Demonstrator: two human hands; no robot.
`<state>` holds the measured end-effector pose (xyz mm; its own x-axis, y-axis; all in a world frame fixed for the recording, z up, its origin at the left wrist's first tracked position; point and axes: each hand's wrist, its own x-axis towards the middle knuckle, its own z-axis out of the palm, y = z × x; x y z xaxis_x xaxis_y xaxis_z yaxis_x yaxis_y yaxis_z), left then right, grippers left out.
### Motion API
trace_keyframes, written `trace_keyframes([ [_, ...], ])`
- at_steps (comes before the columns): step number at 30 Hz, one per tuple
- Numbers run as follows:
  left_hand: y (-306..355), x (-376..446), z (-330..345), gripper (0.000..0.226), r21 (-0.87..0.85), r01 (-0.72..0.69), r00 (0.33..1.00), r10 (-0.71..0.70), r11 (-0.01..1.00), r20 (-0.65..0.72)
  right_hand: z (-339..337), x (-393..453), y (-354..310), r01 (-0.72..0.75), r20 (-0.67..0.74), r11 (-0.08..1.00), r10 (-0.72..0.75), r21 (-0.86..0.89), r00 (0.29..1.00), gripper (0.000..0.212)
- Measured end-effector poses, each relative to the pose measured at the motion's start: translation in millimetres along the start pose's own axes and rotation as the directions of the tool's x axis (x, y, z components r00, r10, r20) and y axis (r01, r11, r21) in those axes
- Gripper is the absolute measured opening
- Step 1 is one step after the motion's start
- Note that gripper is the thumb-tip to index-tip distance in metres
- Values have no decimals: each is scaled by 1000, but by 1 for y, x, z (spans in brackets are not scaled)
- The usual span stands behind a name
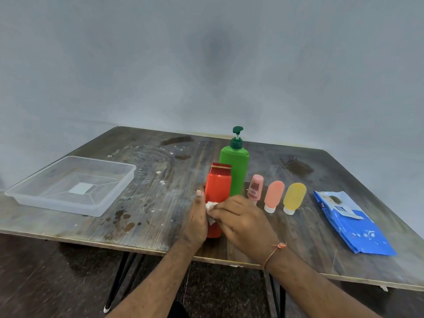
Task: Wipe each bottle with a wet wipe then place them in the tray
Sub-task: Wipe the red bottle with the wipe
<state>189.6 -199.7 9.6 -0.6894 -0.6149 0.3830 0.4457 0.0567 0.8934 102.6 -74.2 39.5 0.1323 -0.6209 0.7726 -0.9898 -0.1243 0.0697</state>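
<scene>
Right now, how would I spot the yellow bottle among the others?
Find the tall green pump bottle mid-table; a row of three small tubes runs right from it toward the blue wipes pack. The yellow bottle is the last, standing cap-down, the only yellow one.

Dim even light, soft blur, wide-angle bending at edges, no glare
</scene>
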Motion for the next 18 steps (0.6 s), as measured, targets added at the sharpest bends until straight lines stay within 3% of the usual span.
trace_keyframes([
  [4,0,-1,3,67,-56,32,999,-30,998,41,-9,7,13,-20,-34,997,17,-68,999,16],
  [7,-7,1,3,89,9,101,992,-101,995,78,-16,26,24,-116,-150,989,102,-92,983,14],
  [11,-10,2,0,92,60,74,993,-79,995,87,-14,37,26,-125,-152,988,110,-89,982,15],
  [14,-6,-2,2,83,168,-19,996,4,986,88,-6,26,16,-39,-66,998,35,-55,997,13],
  [18,-3,-3,3,65,136,-80,995,71,988,71,7,-2,-1,-31,-24,999,31,13,999,10],
])
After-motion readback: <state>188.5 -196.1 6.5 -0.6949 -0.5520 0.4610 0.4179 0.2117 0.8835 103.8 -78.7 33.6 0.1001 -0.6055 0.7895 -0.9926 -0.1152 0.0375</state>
